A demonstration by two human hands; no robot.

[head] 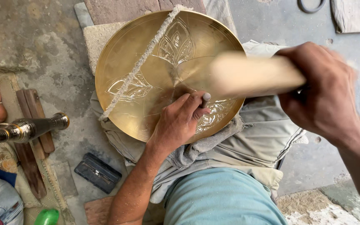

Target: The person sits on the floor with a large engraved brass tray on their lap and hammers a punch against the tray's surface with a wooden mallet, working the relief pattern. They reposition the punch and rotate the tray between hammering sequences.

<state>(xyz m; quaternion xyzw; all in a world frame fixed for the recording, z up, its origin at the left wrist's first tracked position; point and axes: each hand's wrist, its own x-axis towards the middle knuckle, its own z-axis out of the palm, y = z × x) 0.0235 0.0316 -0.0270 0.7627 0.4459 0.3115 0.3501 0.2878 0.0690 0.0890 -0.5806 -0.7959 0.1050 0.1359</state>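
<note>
Work done: leaf motifs already chased at the top, left and lower right of the brass plate (pixel 146 54); bare metal remains between them.
Left hand (pixel 176 123): pinches an upright punch (pixel 205 99), tip on the plate.
Right hand (pixel 323 91): fist clenched around a wooden mallet (pixel 251 75), blurred, long axis horizontal, head pointing left above the punch.

Head cam, steep down-look, close over lap.

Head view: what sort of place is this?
Probably a floor-level metal engraving workshop. A round brass plate with flower patterns rests on cloth, the left hand holds a small punch on it, and the right hand grips a blurred wooden mallet. Concrete floor and a brass vessel lie around.
</note>
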